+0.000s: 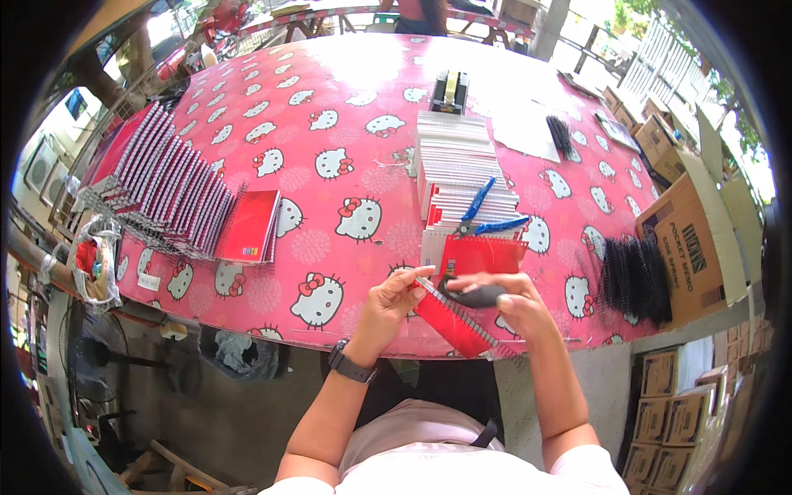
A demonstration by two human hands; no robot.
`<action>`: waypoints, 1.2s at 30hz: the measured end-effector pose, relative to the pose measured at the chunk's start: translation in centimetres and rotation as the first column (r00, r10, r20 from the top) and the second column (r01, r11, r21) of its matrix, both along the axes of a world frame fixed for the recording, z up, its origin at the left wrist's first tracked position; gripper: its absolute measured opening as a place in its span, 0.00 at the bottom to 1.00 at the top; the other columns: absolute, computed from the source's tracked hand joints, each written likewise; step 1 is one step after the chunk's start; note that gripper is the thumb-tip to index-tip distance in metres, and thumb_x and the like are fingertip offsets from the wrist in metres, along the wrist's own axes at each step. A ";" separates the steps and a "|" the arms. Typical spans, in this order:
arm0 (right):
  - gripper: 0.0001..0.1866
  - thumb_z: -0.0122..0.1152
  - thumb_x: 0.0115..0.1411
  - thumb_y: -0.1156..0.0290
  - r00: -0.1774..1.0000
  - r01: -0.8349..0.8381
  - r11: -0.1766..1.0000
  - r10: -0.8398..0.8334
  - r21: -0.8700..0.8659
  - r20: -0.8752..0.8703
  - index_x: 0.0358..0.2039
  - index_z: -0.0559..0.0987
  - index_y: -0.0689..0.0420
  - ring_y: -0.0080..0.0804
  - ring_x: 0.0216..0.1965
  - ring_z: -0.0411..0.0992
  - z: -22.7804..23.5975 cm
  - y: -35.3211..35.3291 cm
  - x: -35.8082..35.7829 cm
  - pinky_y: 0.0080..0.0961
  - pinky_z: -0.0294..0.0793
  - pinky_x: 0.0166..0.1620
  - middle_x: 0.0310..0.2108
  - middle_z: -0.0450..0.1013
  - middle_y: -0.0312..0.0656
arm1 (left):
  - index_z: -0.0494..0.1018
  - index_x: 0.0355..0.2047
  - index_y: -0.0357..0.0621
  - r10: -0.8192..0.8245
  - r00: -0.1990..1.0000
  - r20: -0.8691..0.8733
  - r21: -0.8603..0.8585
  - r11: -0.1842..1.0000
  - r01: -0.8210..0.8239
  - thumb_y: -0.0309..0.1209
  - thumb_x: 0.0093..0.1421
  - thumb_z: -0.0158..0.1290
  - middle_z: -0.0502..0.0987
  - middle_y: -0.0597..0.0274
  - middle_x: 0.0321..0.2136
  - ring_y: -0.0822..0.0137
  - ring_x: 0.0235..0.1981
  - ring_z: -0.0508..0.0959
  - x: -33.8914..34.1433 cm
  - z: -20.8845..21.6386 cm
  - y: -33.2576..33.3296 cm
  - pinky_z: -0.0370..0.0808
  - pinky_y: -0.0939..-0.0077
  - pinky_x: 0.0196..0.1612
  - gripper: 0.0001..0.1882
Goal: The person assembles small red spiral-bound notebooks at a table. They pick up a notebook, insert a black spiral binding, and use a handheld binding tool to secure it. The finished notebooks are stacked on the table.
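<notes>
My left hand (384, 310) pinches the upper left corner of a small red notebook (448, 323), which is tilted over the table's near edge. A spiral coil (470, 320) runs along the notebook's side, its loose end trailing to the lower right. My right hand (526, 307) is closed around a dark, rounded hand tool (477, 297) held against the coil; motion blurs its tip, so its kind is unclear. Just beyond lie a red-covered notebook (487, 254) and blue-handled cutters (493, 224), on the near end of a long row of unbound notebooks (458, 157).
Bound red notebooks (169, 190) are piled at the left, with a single one (250, 225) beside them. Black coils (634, 279) lie at the right by an open cardboard box (689, 239). A black and yellow dispenser (450, 91) stands behind the row on the pink patterned tablecloth (363, 280).
</notes>
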State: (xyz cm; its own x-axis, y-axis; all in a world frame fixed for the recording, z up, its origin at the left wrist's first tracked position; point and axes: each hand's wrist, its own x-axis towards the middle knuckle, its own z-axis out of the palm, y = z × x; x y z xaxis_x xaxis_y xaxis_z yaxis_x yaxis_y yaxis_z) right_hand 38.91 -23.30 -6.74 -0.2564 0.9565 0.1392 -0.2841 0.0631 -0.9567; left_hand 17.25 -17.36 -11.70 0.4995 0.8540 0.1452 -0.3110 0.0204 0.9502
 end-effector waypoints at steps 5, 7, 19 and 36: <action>0.25 0.64 0.54 0.60 0.974 0.115 0.985 -0.086 -0.131 0.208 0.44 0.77 0.69 0.28 0.46 0.72 0.5 0.0 -0.7 0.27 0.68 0.51 0.46 0.75 0.49 | 0.73 0.52 0.41 0.003 1.000 0.007 0.015 1.000 -0.003 0.23 0.62 0.51 0.69 0.73 0.35 0.81 0.34 0.68 -0.2 -0.1 0.1 0.67 0.86 0.38 0.17; 0.23 0.64 0.54 0.62 0.960 0.010 0.999 -0.020 -0.040 -0.279 0.44 0.78 0.68 0.28 0.45 0.71 0.8 -0.3 -1.3 0.27 0.68 0.51 0.45 0.75 0.49 | 0.73 0.52 0.41 -0.003 0.999 -0.045 0.034 0.999 0.004 0.22 0.62 0.51 0.69 0.72 0.35 0.81 0.34 0.68 -0.4 0.0 -0.2 0.68 0.86 0.39 0.17; 0.21 0.67 0.51 0.67 0.712 -0.006 0.975 -0.152 0.223 0.685 0.45 0.78 0.61 0.47 0.63 0.60 -1.7 -1.5 2.5 0.41 0.57 0.62 0.53 0.72 0.48 | 0.76 0.42 0.37 -0.194 0.980 0.040 -0.041 0.980 0.195 0.22 0.62 0.52 0.72 0.71 0.33 0.83 0.30 0.69 -1.7 1.0 0.8 0.68 0.88 0.33 0.09; 0.14 0.66 0.51 0.75 0.542 0.347 0.731 -0.668 0.588 0.510 0.40 0.78 0.59 0.31 0.38 0.72 2.5 -0.5 -4.4 0.25 0.72 0.40 0.37 0.75 0.42 | 0.77 0.37 0.36 0.108 0.991 -0.082 0.007 0.994 -0.108 0.26 0.57 0.59 0.78 0.66 0.29 0.80 0.30 0.74 0.6 4.4 -0.2 0.71 0.87 0.32 0.08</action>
State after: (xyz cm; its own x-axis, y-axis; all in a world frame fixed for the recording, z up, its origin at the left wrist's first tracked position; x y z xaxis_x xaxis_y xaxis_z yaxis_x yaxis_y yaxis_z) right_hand 34.53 -23.78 -4.25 0.0861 0.8504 0.5191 0.6008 0.3714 -0.7079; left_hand 17.86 -17.59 -7.34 0.4151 0.9031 0.1099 -0.2318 -0.0118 0.9727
